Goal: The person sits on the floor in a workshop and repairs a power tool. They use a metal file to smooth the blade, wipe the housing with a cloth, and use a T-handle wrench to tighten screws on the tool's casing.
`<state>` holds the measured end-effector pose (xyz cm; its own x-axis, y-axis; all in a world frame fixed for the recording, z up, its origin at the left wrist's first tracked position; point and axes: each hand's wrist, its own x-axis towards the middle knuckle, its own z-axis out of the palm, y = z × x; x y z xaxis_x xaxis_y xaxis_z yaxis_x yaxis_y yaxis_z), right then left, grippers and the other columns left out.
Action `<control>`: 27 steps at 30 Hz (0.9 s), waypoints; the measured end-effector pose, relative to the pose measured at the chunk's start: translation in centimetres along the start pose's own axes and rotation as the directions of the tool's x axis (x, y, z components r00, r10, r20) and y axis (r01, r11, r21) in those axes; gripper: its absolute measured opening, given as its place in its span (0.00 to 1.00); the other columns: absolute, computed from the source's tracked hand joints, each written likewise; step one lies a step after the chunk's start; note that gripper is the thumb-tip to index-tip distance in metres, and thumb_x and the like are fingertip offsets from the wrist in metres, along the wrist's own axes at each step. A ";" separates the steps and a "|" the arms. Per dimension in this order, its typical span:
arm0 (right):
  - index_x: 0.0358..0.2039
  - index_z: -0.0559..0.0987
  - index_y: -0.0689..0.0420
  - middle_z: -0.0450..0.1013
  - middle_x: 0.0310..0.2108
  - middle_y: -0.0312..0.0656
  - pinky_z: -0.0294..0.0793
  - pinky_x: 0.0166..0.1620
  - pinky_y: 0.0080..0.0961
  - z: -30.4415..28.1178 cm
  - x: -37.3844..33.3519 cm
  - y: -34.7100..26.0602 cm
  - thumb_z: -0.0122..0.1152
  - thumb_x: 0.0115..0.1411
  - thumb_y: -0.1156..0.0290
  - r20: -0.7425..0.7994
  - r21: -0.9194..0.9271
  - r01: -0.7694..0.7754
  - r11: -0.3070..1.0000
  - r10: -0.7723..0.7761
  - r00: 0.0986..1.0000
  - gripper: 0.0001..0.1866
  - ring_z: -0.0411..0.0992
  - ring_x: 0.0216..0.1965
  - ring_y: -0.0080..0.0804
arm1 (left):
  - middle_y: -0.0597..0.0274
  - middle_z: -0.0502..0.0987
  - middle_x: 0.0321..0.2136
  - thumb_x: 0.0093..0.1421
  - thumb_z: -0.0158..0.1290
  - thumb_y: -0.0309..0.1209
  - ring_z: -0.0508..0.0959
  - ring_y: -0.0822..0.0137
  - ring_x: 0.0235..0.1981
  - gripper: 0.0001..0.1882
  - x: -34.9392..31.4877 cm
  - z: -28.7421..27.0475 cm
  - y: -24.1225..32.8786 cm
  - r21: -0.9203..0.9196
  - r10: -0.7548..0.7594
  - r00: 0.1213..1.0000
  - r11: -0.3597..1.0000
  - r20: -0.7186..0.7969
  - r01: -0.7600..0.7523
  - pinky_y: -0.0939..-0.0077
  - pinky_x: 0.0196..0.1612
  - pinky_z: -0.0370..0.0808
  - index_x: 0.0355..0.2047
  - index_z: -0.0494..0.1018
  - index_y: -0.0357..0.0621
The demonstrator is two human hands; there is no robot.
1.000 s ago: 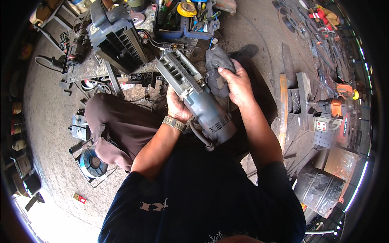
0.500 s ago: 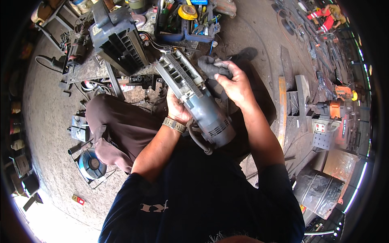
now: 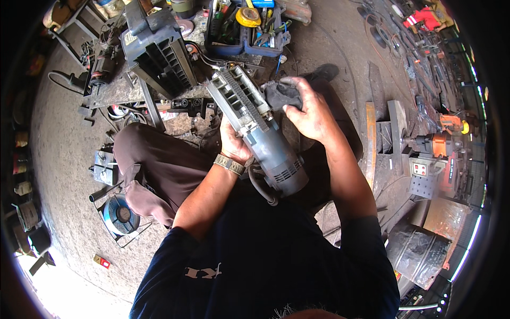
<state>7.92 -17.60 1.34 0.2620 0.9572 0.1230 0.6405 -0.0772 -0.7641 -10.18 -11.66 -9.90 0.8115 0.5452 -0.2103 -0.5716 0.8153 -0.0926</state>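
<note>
Has, at the left on the concrete floor (image 3: 74,175), a small red-and-yellow item (image 3: 102,261), then a blue spool (image 3: 113,217) near the bent left leg in brown trousers (image 3: 159,151). Has, farther up, a low worktable (image 3: 116,94) and, at its right end, a dark plastic housing (image 3: 151,34) with a slatted face. Holds the blue-grey motor unit (image 3: 271,151) in front of the body with the left hand (image 3: 232,142), wrapped firmly around its left side, fingertips hidden beneath; slants its slotted metal end (image 3: 231,103) up and to the left. Has, beyond it, an open blue toolbox (image 3: 263,52) bearing a yellow tape measure (image 3: 247,17). Pinches a crumpled dark grey cloth (image 3: 281,97) between thumb and fingers of the right hand (image 3: 312,112), just beside the metal end; cannot tell whether cloth and metal touch. Has, farther right, a rusty-orange bar (image 3: 370,135), a dented drum (image 3: 417,250) and an orange-and-black machine (image 3: 440,144).
</note>
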 end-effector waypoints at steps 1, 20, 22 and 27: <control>0.55 0.76 0.61 0.79 0.49 0.54 0.78 0.55 0.38 0.2 -0.1 0.2 0.67 0.58 0.76 0.016 -0.011 0.029 1.000 -0.029 0.999 0.24 0.80 0.52 0.47 | 0.47 0.83 0.47 0.66 0.51 0.57 0.84 0.49 0.46 0.33 0.0 -0.1 0.0 0.021 0.006 1.000 1.000 -0.002 -0.006 0.49 0.53 0.82 0.56 0.76 0.40; 0.50 0.78 0.67 0.80 0.33 0.39 0.78 0.41 0.26 1.4 5.2 -0.4 0.64 0.62 0.75 0.239 0.015 -0.226 0.974 0.216 0.947 0.16 0.76 0.35 0.21 | 0.45 0.83 0.47 0.67 0.49 0.55 0.85 0.48 0.46 0.33 0.2 -0.2 0.8 0.020 -0.038 0.998 0.999 0.045 0.037 0.47 0.54 0.82 0.56 0.76 0.38; 0.49 0.78 0.68 0.81 0.35 0.41 0.79 0.42 0.26 2.0 6.5 -0.2 0.64 0.62 0.75 0.202 0.036 -0.171 0.985 0.160 0.966 0.16 0.77 0.36 0.21 | 0.44 0.83 0.47 0.67 0.49 0.56 0.85 0.48 0.46 0.33 0.2 -0.3 1.1 -0.008 -0.056 0.993 0.998 0.100 0.057 0.47 0.54 0.82 0.56 0.75 0.37; 0.57 0.75 0.72 0.83 0.40 0.48 0.80 0.42 0.26 3.5 10.8 1.9 0.65 0.62 0.72 0.133 0.010 -0.058 0.998 0.057 0.989 0.24 0.80 0.38 0.25 | 0.42 0.83 0.47 0.67 0.49 0.56 0.84 0.46 0.46 0.34 0.2 0.0 1.1 0.019 -0.062 0.996 0.998 0.070 0.061 0.45 0.53 0.82 0.56 0.75 0.36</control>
<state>9.39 -6.46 -1.03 0.1991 0.9800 -0.0060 0.6172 -0.1302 -0.7760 -10.70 -10.65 -10.03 0.8517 0.5061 -0.1359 -0.5191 0.8504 -0.0864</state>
